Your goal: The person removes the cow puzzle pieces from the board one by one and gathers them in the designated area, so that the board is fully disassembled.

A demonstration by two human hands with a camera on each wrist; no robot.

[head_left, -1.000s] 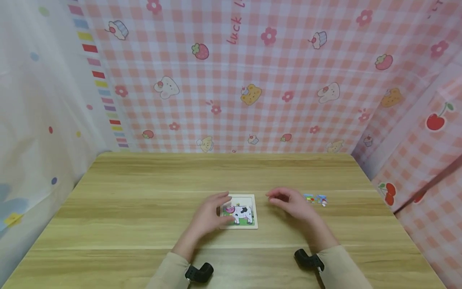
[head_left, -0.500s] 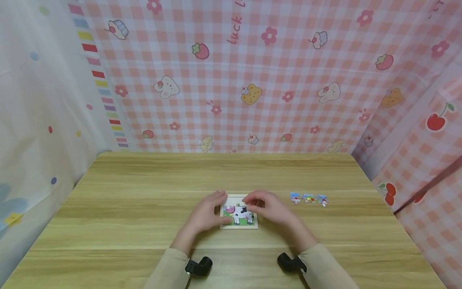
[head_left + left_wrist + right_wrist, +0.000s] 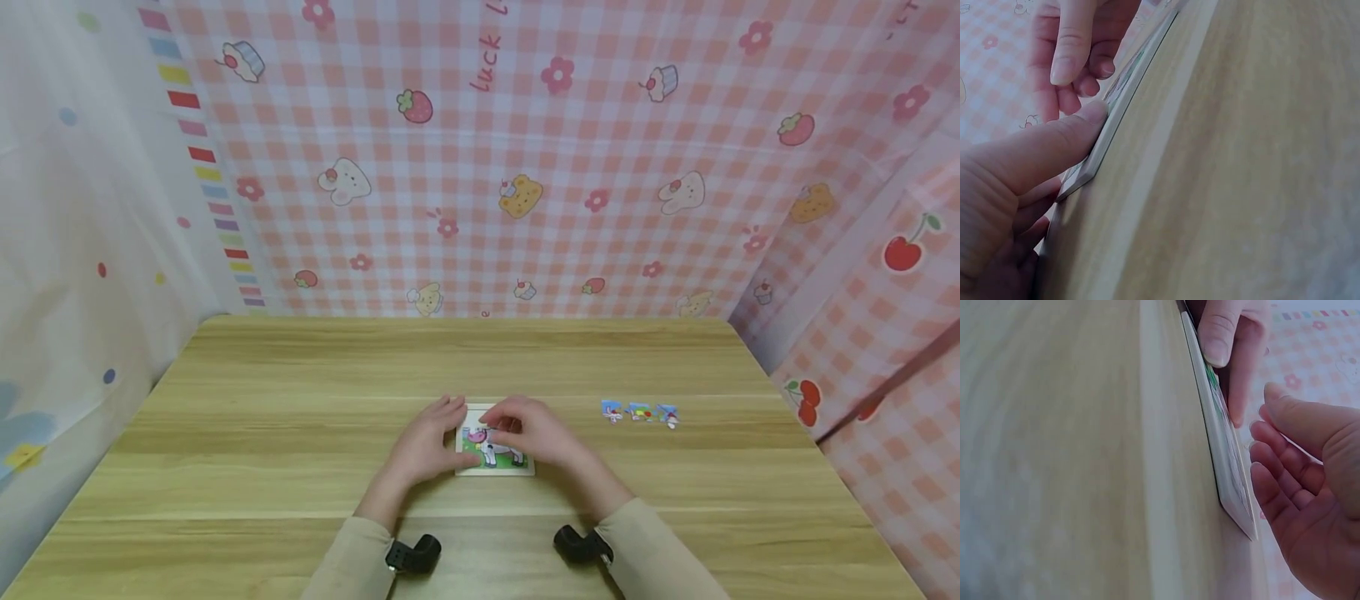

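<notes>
A small square jigsaw puzzle [image 3: 498, 460] with a cow picture lies in a pale frame on the table, its upper strip bare of picture. My left hand [image 3: 422, 443] holds the puzzle at its left side, the thumb [image 3: 1079, 131] on the near left corner and the fingers by the far left edge. Over the cow hovers my right hand [image 3: 542, 435], thumb and fingertips bent towards each other; no piece shows between them in the right wrist view. It covers part of the cow's back. Three loose puzzle pieces [image 3: 641, 412] lie in a row to the right.
The wood-grain table [image 3: 300, 467] reaches back to a pink checked cloth [image 3: 480, 167] hanging behind it. More cloth hangs along both sides. Each wrist wears a black camera mount [image 3: 415, 553].
My right hand has moved left from near the loose pieces to above the puzzle, uncovering the leftmost loose piece. The left hand has stayed at the frame's left side.
</notes>
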